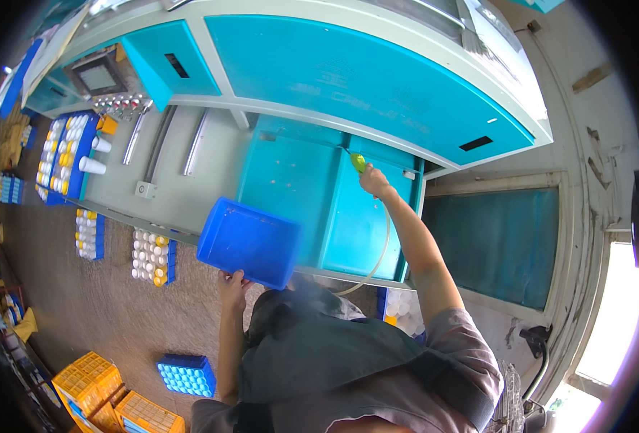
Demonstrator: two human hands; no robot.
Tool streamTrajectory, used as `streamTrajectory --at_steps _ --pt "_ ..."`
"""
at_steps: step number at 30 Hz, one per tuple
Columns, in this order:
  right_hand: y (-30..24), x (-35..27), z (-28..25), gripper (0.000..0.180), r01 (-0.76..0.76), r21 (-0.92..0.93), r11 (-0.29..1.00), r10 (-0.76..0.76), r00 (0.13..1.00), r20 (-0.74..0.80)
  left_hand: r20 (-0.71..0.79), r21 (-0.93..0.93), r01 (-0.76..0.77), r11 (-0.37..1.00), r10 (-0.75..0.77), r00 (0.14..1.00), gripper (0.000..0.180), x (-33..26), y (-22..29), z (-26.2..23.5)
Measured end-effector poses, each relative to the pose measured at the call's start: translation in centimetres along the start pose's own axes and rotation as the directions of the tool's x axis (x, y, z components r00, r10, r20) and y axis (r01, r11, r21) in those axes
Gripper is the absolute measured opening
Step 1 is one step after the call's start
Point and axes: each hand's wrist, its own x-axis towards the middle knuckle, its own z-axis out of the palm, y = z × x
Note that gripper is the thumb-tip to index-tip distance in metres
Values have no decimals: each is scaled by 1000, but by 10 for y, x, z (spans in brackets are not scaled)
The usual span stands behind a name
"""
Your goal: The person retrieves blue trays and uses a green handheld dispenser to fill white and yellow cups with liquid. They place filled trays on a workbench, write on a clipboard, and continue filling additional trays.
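Blue bin [251, 242] sits clamped in the left hand [234, 290] while the outstretched right hand [374, 182] grips a green-handled tool [358, 162].

Left hand [234, 289] gripping a blue tray [251, 242], right hand [375, 182] holding a green tool [358, 162], pale hose [385, 249] hanging below, turquoise panel [366, 79] above

Blue rect. bin [249, 242], open side up, in L hand [233, 286]; green air gun [358, 161] w/ pale hose [385, 252] in R hand [374, 181].
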Motion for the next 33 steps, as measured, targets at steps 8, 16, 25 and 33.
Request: streamTrajectory --at_steps 8,16,25,33 --pt "-29 14 18 50 56 21 998 -57 997 47 -26 -56 -40 998 39 999 24 -13 -3 -26" --pt "-46 12 35 48 -21 51 998 21 1000 2 -15 -57 -38 998 37 999 23 -16 0 -34" --pt "-1 10 18 50 -171 68 983 178 977 -120 26 -74 36 997 -34 999 22 5 3 -34" --pt "-47 18 23 51 -153 153 976 174 975 -139 86 -44 38 998 -34 996 20 27 32 -41"
